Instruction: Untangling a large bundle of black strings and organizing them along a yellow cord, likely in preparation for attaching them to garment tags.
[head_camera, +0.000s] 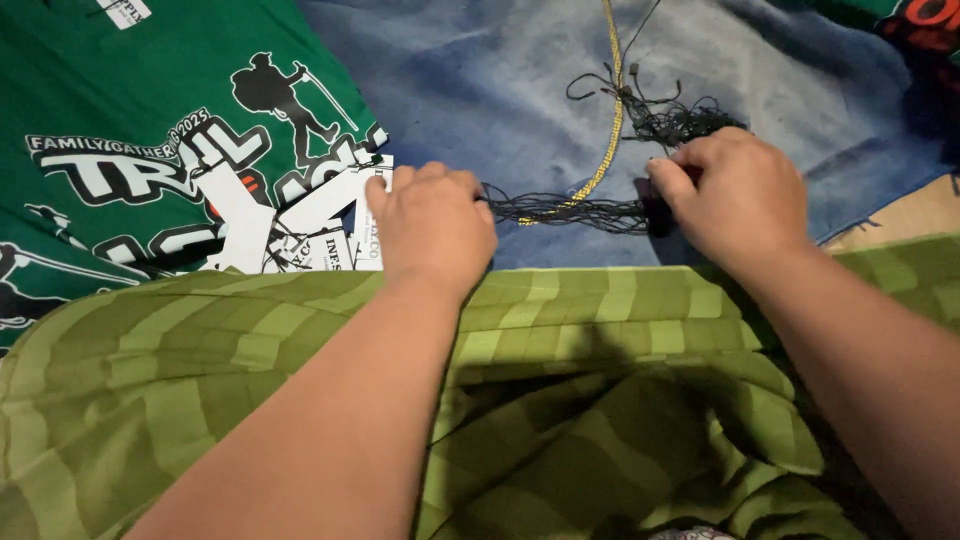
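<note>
Cloth: striped green cloth (620, 400) lies nearest me, below the thread.
Thread: dark thread bundle (570, 210) stretched between both hands.
Left hand (432, 225): closed on its end.
Right hand (735, 195): pinching, apparently, a dark bead.
Risk: I judge the tangle (680, 120) beyond, beside the gold cord (608, 130), could tighten.

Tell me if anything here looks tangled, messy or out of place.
The dark thread stretched between the left hand and right hand ends in a knotted snarl above the right hand. A yellow cord crosses it on the blue cloth.
</note>
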